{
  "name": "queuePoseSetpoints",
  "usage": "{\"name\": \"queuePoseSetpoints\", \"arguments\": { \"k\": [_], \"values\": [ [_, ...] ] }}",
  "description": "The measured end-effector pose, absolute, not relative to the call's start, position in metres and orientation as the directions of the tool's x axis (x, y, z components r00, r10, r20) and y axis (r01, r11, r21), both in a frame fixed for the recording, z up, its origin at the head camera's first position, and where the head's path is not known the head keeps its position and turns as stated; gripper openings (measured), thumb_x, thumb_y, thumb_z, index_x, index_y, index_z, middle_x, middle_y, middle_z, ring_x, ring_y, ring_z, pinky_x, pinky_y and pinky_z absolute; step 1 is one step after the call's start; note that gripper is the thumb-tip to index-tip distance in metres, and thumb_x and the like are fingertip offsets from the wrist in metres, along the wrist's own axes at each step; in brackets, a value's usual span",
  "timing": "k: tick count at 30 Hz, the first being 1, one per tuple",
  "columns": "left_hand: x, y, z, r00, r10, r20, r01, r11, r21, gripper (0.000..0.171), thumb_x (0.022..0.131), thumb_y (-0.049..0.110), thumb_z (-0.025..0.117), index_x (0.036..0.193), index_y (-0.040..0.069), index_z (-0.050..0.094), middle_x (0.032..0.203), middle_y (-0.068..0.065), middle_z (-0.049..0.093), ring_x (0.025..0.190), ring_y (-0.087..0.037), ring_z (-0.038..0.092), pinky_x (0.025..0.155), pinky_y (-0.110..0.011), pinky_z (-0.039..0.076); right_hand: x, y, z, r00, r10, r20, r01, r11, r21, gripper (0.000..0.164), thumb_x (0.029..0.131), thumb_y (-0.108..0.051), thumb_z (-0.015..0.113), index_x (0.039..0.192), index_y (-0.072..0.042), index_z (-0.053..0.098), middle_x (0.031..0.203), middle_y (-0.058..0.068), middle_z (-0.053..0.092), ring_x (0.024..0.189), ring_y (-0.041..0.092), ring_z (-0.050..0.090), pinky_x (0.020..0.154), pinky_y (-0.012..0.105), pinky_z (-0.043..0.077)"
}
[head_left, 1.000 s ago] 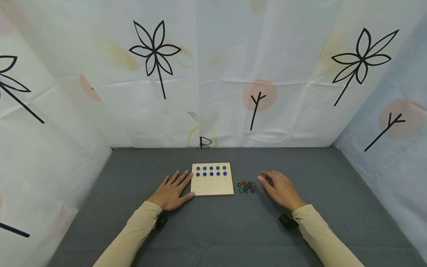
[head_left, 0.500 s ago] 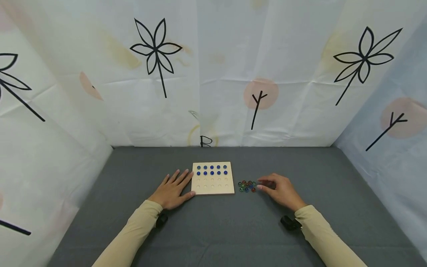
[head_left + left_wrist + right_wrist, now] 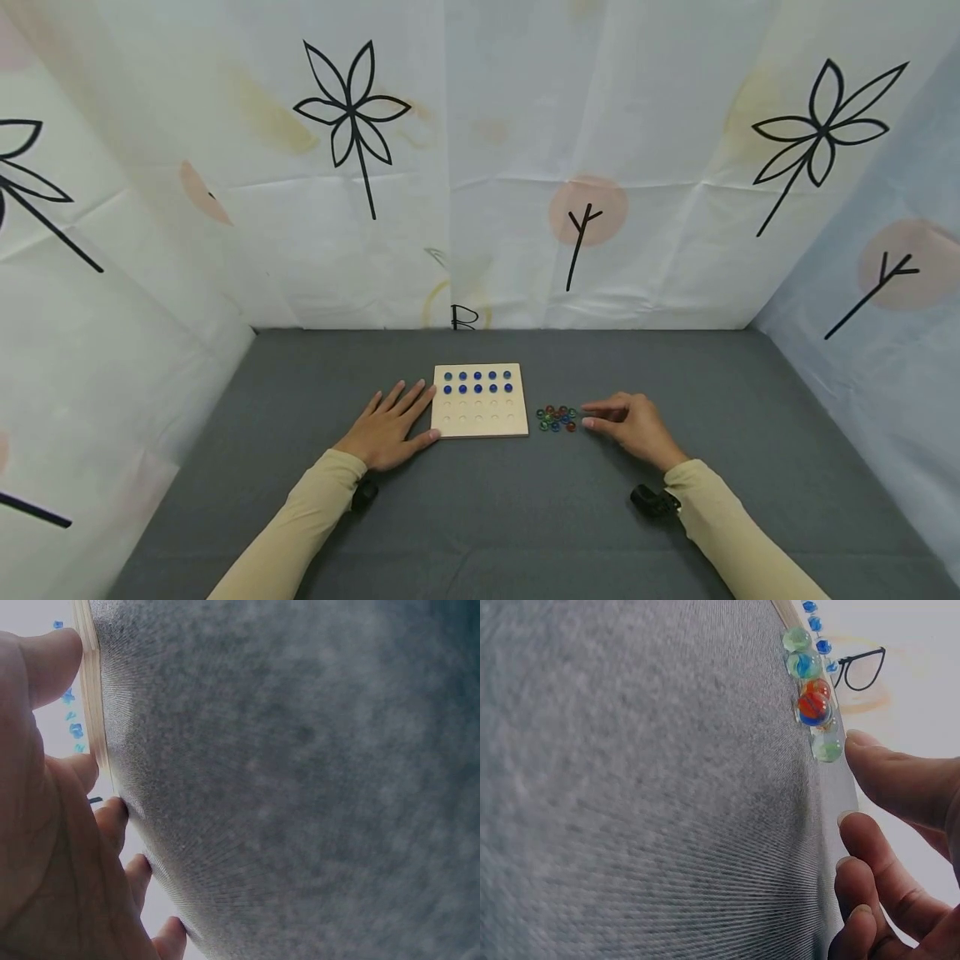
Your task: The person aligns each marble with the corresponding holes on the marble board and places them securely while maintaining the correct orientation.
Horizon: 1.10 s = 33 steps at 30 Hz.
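Note:
A pale wooden board with rows of round hollows lies on the grey table. Blue marbles sit in its two far rows; the two near rows are bare hollows. My left hand lies spread at the board's left side, thumb and index fingertip touching its edge. To the right of the board is a cluster of loose marbles, red, green and blue. My right hand hovers just right of them, thumb and fingers apart. In the right wrist view a gap shows between the thumb and fingers, holding nothing.
Grey cloth covers the table. White patterned fabric hangs behind it and on both sides. A black device is strapped at the right wrist, and another at the left.
My right hand has lowered slightly beside the loose marbles, with its fingers drawn a little closer to the thumb. My left hand and the board stay put; the head view has shifted slightly.

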State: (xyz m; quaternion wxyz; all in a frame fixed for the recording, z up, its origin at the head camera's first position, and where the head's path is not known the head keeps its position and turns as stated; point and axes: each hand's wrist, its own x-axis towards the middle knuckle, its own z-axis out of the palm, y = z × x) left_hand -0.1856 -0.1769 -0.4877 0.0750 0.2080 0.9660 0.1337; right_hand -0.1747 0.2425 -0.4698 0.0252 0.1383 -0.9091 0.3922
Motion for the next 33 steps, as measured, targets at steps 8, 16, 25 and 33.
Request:
{"name": "queuePoseSetpoints", "arguments": {
  "k": [8, 16, 25, 33],
  "values": [
    [-0.185, -0.176, -0.486, -0.903, 0.418, -0.098, 0.375, 0.879, 0.294, 0.08, 0.101, 0.064, 0.045, 0.164, 0.02, 0.022, 0.168, -0.007, 0.021, 0.155, -0.036, 0.012, 0.122, -0.062, 0.005, -0.181, 0.242, -0.472, -0.965, -0.218, 0.143, -0.255, 0.669, -0.698, 0.023, 0.087, -0.014, 0.083, 0.108, -0.007, 0.081, 0.086, 0.0, 0.067, 0.07, 0.013, 0.058, 0.058, 0.027, 0.048],
    [-0.187, -0.18, -0.492, -0.903, 0.423, -0.078, 0.387, 0.879, 0.28, 0.081, 0.101, 0.068, 0.041, 0.164, 0.023, 0.021, 0.168, -0.004, 0.021, 0.155, -0.034, 0.013, 0.122, -0.061, 0.007, -0.186, 0.239, -0.473, -0.969, -0.217, 0.118, -0.237, 0.682, -0.692, 0.024, 0.088, -0.017, 0.082, 0.109, -0.007, 0.081, 0.089, 0.001, 0.069, 0.072, 0.014, 0.058, 0.058, 0.027, 0.047],
    [-0.187, -0.179, -0.492, -0.904, 0.418, -0.087, 0.38, 0.881, 0.282, 0.08, 0.101, 0.068, 0.041, 0.164, 0.023, 0.021, 0.168, -0.004, 0.021, 0.155, -0.034, 0.012, 0.122, -0.061, 0.007, -0.19, 0.233, -0.47, -0.97, -0.217, 0.106, -0.23, 0.694, -0.682, 0.023, 0.085, -0.013, 0.083, 0.108, -0.006, 0.081, 0.087, 0.002, 0.069, 0.072, 0.014, 0.058, 0.06, 0.027, 0.047],
    [-0.185, -0.176, -0.486, -0.904, 0.416, -0.101, 0.372, 0.88, 0.294, 0.08, 0.101, 0.065, 0.045, 0.164, 0.021, 0.022, 0.168, -0.006, 0.021, 0.155, -0.036, 0.012, 0.122, -0.062, 0.006, -0.191, 0.231, -0.47, -0.961, -0.248, 0.122, -0.265, 0.696, -0.667, 0.024, 0.084, -0.013, 0.084, 0.106, -0.004, 0.081, 0.084, 0.001, 0.068, 0.07, 0.014, 0.055, 0.058, 0.027, 0.045]
  ]
}}
